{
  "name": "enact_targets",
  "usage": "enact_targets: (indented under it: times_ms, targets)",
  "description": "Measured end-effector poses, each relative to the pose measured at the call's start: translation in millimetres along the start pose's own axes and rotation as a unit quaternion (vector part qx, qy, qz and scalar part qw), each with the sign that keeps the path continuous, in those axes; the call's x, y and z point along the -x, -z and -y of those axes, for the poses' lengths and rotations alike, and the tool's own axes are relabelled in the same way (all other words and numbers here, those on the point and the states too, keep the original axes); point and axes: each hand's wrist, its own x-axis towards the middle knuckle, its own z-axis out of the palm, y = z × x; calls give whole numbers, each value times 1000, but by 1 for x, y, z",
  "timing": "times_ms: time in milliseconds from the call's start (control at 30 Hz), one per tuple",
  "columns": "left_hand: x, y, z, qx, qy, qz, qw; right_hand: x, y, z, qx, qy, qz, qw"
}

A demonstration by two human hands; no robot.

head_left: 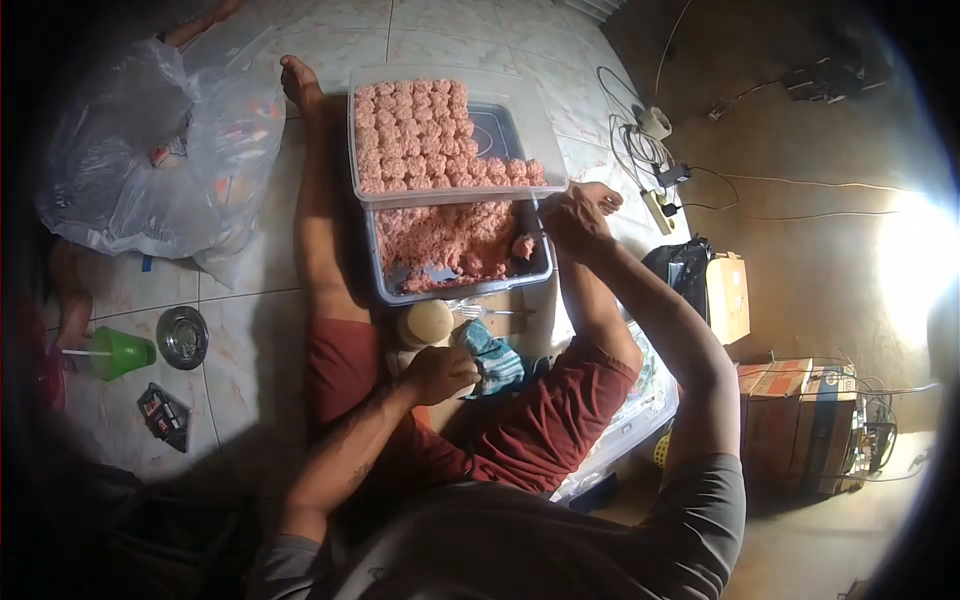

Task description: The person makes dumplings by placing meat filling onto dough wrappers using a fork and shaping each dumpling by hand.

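Pale tiles [250, 335] are seen across the floor, where meatballs [410, 135] are set in rows in a clear tray [535, 115], its near edge laid across a tub [460, 293] of mince [445, 235]. Curled fingers are shown on the right hand [578, 225], held near the tub's right rim, and on the left hand [440, 375], held just beside a jar [427, 325] and a cloth [492, 362]; whether anything is gripped by either cannot be told

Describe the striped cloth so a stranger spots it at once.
Start at the tub of pink mince near the picture's centre. Come down towards the person's left hand; just right of it in the picture lies a crumpled cloth. Its teal colour and pale stripes set it apart from the plain dark red shorts beside it.
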Motion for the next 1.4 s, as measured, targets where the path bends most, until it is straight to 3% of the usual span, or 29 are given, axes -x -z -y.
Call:
enact_targets:
  times_ms: [33, 100, 133, 200, 233, 300, 333, 400, 433, 467, 500, 567, 600, 633, 667, 733, 767, 800, 867, 933, 1000, 1067, 1133, 1200, 1300, 1400]
  targets:
    - [0, 2, -2, -1, 44, 56, 997, -9, -2, 7, 2, -25, -12, 1000]
    - [0, -1, 8, -8, 35, 44, 998, -21, -11, 18, -18, -61, -26, 998]
    - [0, -5, 11, -11, 23, 33, 999, -26, -39, 28, 1, -62, -32, 998]
    - [-1, -2, 8, 12, 26, 34, 999, -21, -48, 34, -134, -11, -47, 990]
    - [0, -1, 6, 36, 31, 36, 998, -22, -48, 31, -135, -10, -47, 990]
    - [-1, 5, 1, 38, 48, 43, 997, -25, -43, 24, -25, 80, 80, 993]
    - [-2, 7, -1, 40, 62, 51, 996, -24, -39, 25, -25, 80, 81, 993]
    - [-4, 8, 2, 48, 23, 29, 998, -23, -32, 25, -125, -90, -45, 987]
    - [-4, 7, 3, 56, -14, 9, 998, -20, -49, 22, -124, -90, -45, 987]
    - [-3, 7, 0, 55, -14, 10, 998, -13, -88, 17, -47, -29, -39, 998]
    - [-1, 8, -5, 25, -66, -48, 996, -7, -127, 13, 28, 31, -35, 999]
    - [3, -1, 13, -10, -115, -103, 988, -4, -119, 12, 101, 88, -32, 991]
    - [-1, -17, 52, 105, -51, -80, 990, -4, -69, 9, -39, -31, 67, 997]
    - [-3, -13, 51, 159, -22, -66, 985, -3, -29, 5, -176, -147, 160, 960]
    - [-5, -7, 48, 211, 8, -56, 976, 2, -12, 1, -176, -151, 154, 960]
    - [-4, 33, -26, 370, 61, -47, 926, 25, 8, -16, -345, -175, 157, 909]
    - [-10, 31, -14, 353, 36, -78, 932, 43, 6, -14, -424, -151, 30, 893]
    - [-15, 34, -19, 346, 32, -77, 935, 53, 14, -8, -423, -152, 21, 893]
    - [-27, 36, -32, 578, 47, -113, 807, 70, 38, 7, -480, -235, -7, 845]
    - [-42, 41, -49, 591, 11, -111, 799, 84, 47, 25, -542, -227, -67, 806]
    - [-57, 49, -75, 660, 18, -103, 744, 95, 68, 55, -590, -263, -127, 753]
    - [-68, 54, -77, 655, -4, -96, 749, 101, 75, 77, -591, -243, -188, 746]
    - [-72, 56, -89, 724, -36, -86, 684, 94, 39, 109, -473, -258, -293, 790]
    - [-75, 53, -99, 739, -54, -69, 668, 85, 45, 141, -383, -265, -334, 820]
    - [-61, 53, -139, 747, -62, -64, 659, 68, 35, 172, -421, -258, -398, 773]
    - [-51, 60, -125, 735, -98, -114, 661, 67, 51, 179, -440, -222, -421, 761]
